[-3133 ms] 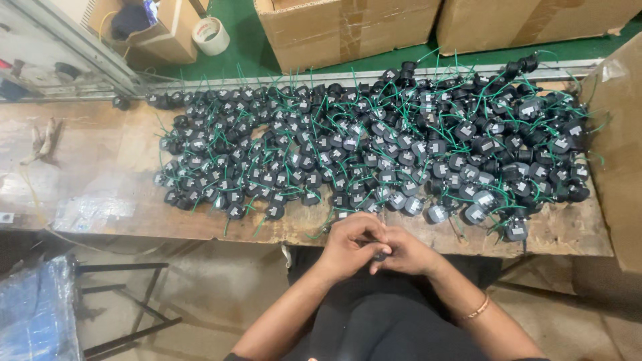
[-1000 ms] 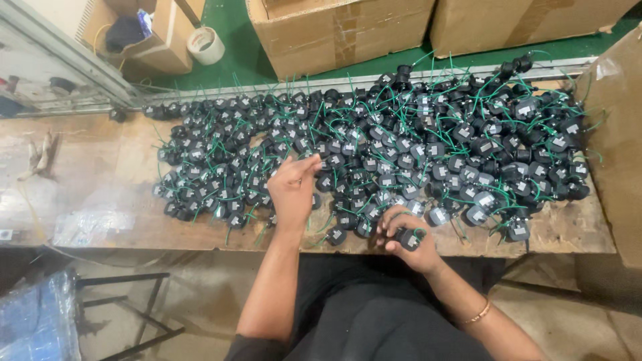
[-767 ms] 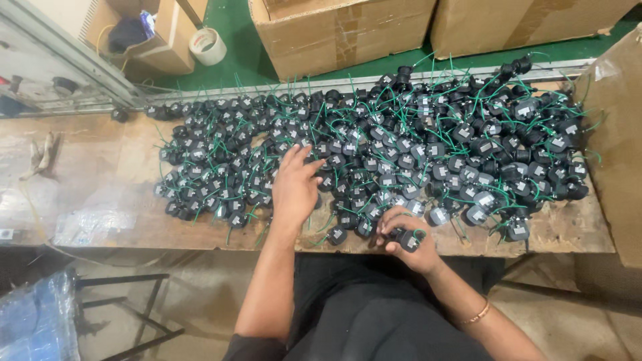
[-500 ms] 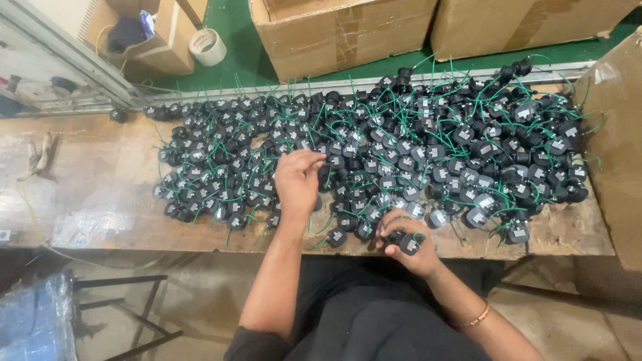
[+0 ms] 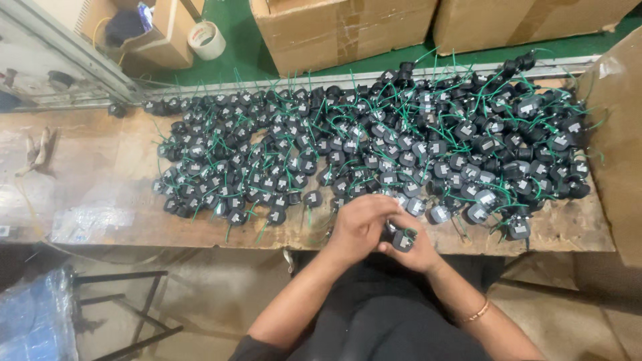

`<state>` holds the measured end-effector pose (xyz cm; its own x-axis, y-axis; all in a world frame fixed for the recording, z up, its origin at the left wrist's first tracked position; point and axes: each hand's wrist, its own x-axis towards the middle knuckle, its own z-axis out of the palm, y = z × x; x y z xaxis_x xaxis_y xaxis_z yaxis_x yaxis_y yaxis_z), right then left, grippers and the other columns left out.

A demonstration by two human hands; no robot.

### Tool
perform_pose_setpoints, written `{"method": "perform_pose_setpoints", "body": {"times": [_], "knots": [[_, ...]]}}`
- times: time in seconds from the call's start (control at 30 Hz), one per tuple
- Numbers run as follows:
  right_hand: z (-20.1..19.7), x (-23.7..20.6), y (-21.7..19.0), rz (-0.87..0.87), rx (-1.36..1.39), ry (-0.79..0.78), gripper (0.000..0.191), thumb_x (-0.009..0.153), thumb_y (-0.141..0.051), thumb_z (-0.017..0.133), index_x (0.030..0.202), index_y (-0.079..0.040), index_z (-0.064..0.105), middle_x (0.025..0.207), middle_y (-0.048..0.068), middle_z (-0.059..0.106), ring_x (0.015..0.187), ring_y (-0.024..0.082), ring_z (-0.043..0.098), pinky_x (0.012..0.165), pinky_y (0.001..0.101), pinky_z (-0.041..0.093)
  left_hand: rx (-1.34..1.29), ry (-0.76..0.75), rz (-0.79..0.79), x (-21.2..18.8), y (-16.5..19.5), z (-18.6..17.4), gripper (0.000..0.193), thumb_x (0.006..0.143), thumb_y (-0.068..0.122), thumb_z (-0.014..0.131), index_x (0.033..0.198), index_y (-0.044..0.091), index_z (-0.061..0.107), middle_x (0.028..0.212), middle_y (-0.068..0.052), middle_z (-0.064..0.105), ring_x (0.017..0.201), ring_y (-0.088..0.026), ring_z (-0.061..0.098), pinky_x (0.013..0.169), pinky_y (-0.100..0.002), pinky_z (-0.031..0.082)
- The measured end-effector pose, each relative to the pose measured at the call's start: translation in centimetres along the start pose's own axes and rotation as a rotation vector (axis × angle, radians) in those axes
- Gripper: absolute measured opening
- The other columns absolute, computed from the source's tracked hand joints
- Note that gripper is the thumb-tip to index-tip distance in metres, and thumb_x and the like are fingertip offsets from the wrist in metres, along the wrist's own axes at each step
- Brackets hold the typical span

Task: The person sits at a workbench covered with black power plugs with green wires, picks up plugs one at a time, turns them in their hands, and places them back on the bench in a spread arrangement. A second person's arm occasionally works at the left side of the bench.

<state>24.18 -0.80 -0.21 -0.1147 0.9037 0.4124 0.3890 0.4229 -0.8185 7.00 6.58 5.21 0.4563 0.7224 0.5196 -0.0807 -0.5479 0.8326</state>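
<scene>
- The small black round part [image 5: 402, 239], with a pale label on its face and green wire at it, sits between my two hands at the near edge of the wooden bench [image 5: 93, 200], just above my lap.
- My right hand [image 5: 416, 246] cups that part from below, fingers curled up around it, so this grip is pinched on the part.
- My left hand [image 5: 360, 226] lies over the part from the left, fingers bent and pressed down against the right hand's fingers; whether it pinches the part itself or only the wire I cannot tell.
- Just beyond my knuckles spreads the heap of like black parts with green wires [image 5: 374, 144], covering the bench away from me and out to both sides; the nearest ones lie just beside my fingertips.
- A gold bangle [image 5: 476, 312] rings my right wrist, behind the grip.
- Far beyond the heap, past the bench's metal rail, stand cardboard boxes [image 5: 341, 30] on the green floor.
- Up and to the left of my hands, a roll of tape [image 5: 206, 40] lies near another open box.
- Well to the right of my grip a cardboard wall [image 5: 618, 134] stands at the bench end.
</scene>
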Motion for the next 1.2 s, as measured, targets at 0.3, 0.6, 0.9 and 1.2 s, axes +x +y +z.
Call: {"method": "perform_pose_setpoints", "body": {"times": [0.3,0.6,0.9,1.2], "knots": [[0.2,0.3,-0.6,0.054,-0.002,0.2,0.049,0.076,-0.022,0.083,0.117,-0.002,0.065,0.115,0.017,0.065,0.107,0.032,0.064,0.095,0.0409,0.051,0.149,-0.078,0.202,-0.5,1.3,-1.9,0.024,0.078,0.004,0.08,0.1,0.008,0.072,0.115,-0.01,0.074,0.107,-0.031,0.071,0.093,-0.04,0.058],[1.2,-0.4,-0.9,-0.091,-0.084,0.302,0.047,0.07,-0.006,0.081,0.114,-0.004,0.065,0.114,0.014,0.061,0.107,0.028,0.064,0.093,0.0406,0.054,0.16,0.098,-0.088,-1.5,1.7,0.6,0.019,0.084,0.008,0.083,0.086,0.005,0.064,0.094,-0.006,0.075,0.088,-0.027,0.073,0.08,-0.036,0.058],[0.8,-0.3,-0.2,-0.019,1.043,0.226,0.037,0.091,-0.02,0.076,0.12,-0.002,0.063,0.128,0.013,0.045,0.126,0.032,0.052,0.103,0.0501,0.054,0.705,0.404,-0.158,4.2,-2.6,-8.4,0.019,0.084,0.014,0.084,0.097,0.006,0.073,0.108,-0.009,0.07,0.102,-0.031,0.065,0.088,-0.041,0.053],[0.1,-0.6,0.3,0.169,1.391,0.277,0.047,0.096,-0.013,0.078,0.134,-0.009,0.05,0.121,0.011,0.05,0.115,0.028,0.053,0.088,0.0418,0.055,0.76,0.306,-0.187,6.4,-5.7,-7.6,0.018,0.071,0.01,0.085,0.088,0.011,0.077,0.108,-0.007,0.066,0.105,-0.031,0.058,0.088,-0.043,0.046]]}}
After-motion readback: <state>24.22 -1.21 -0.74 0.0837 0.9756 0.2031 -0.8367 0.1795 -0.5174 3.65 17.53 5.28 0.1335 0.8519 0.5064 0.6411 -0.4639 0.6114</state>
